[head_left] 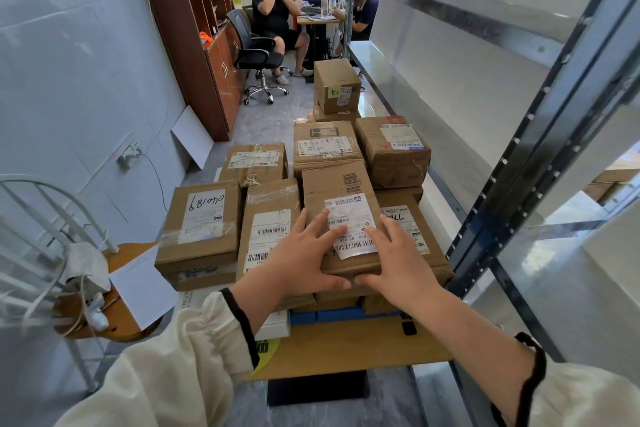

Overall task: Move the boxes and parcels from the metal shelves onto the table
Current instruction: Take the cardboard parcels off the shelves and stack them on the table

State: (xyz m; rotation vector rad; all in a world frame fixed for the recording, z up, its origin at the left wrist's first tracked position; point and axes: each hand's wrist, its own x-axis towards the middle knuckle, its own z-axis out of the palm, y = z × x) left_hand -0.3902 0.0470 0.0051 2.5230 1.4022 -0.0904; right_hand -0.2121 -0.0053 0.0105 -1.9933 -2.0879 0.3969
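A long brown cardboard box [337, 191] with a white shipping label lies on top of the pile of parcels on the table [346, 343]. My left hand [304, 256] grips its near left corner, fingers spread over the top and thumb on the front face. My right hand [398, 256] holds the near right corner the same way. Several other labelled boxes surround it: one marked with handwritten digits [201, 236] at the left, a flat one [266, 232] beside it, and more [393, 149] further back. The metal shelves [485, 87] stand to the right, their visible levels bare.
A tall box [336, 85] tops a stack at the far end. A round wooden stool [124, 253] with a white mask, cables and paper stands left of the table, by a white wire rack [41, 204]. Two people sit at a desk beyond, near an office chair [256, 55] and a wooden cabinet [194, 31].
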